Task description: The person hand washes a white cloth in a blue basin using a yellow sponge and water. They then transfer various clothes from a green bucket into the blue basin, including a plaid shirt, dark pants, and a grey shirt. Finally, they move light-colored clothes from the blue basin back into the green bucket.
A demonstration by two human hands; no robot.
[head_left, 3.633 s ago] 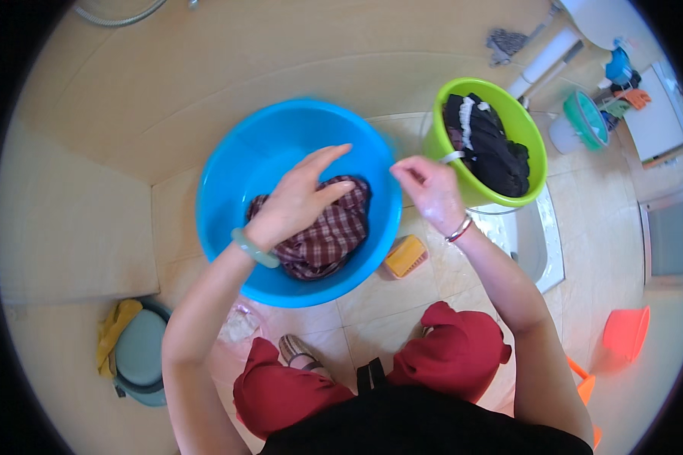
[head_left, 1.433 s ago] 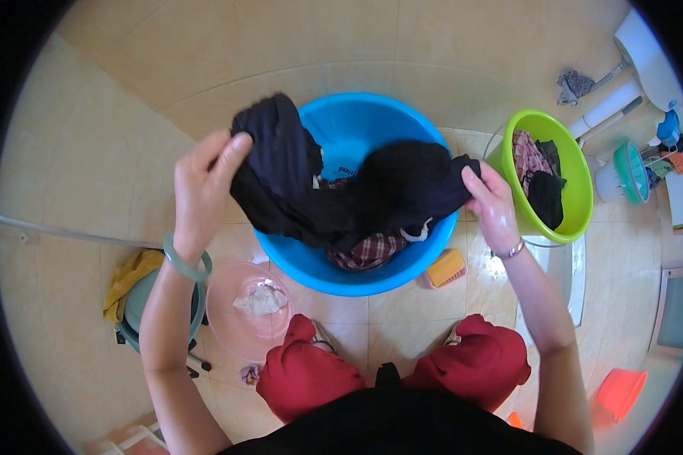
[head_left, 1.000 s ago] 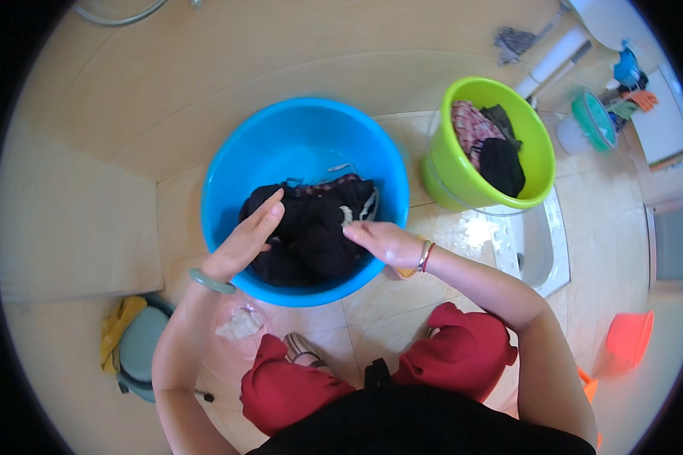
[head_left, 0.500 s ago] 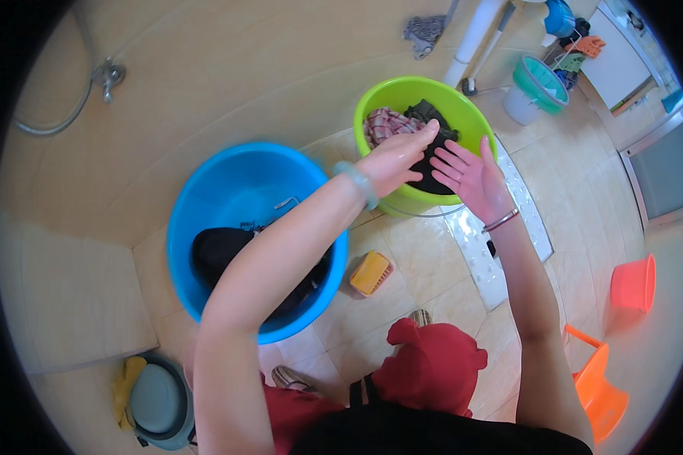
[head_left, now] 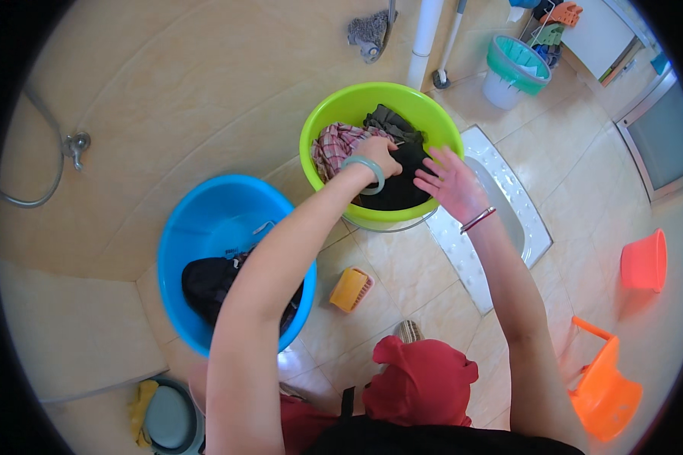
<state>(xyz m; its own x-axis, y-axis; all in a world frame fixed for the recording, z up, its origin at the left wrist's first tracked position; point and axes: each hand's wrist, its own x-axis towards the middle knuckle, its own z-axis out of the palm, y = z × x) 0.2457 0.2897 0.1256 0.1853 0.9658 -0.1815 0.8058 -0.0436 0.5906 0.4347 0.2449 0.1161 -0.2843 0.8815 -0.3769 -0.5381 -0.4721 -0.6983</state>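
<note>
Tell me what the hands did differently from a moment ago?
Both hands left the blue basin, letting go of the dark clothes there, and moved over to the green basin. The left hand now grips the laundry inside it; the right hand is spread open above it. Both basins and the yellow brush stayed put.

Left hand (head_left: 377, 154) fingers curled downward, right hand (head_left: 449, 182) open, fingers spread
</note>
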